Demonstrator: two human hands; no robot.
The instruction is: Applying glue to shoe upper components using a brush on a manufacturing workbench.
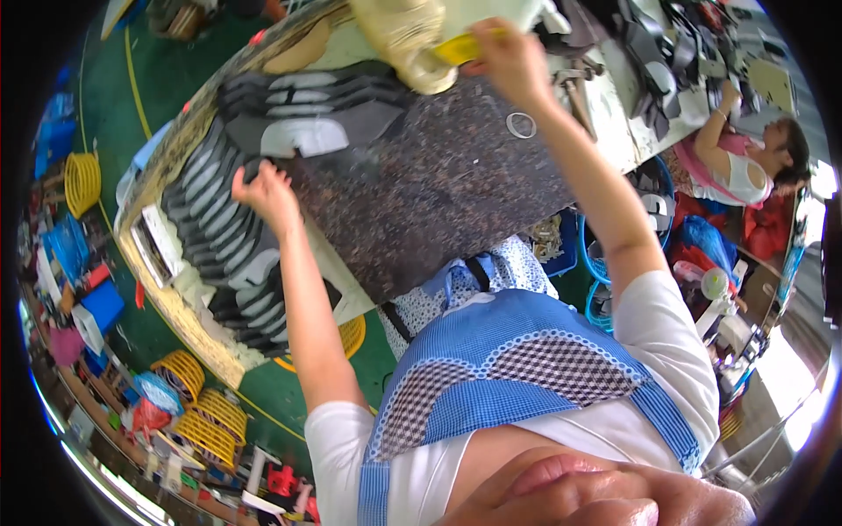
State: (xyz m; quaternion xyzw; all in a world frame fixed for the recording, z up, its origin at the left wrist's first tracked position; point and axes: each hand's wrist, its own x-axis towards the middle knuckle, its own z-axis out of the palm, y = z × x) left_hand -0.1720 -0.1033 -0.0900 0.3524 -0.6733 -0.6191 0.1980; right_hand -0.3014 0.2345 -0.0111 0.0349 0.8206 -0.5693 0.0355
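Lots of grey pieces (219, 219) already lie in rows on table (175, 307). Left hand (263, 188) presses flat on one, fingers spread. Right hand (509, 57) holds yellow tool (456, 48) tight. Dark mat (438, 184) mostly bare, so prob. more to go.

Shoe wkshop; stacked sole pcs (219, 219), workbench (421, 184), baskets (202, 412)

A single fisheye view looks steeply down from the person's head, past the chin and blue apron (517, 368), onto the bench (421, 184) close ahead. Both forearms reach up into the picture from below. Straight edges bend toward the rim, where the green floor (149, 96) shows.
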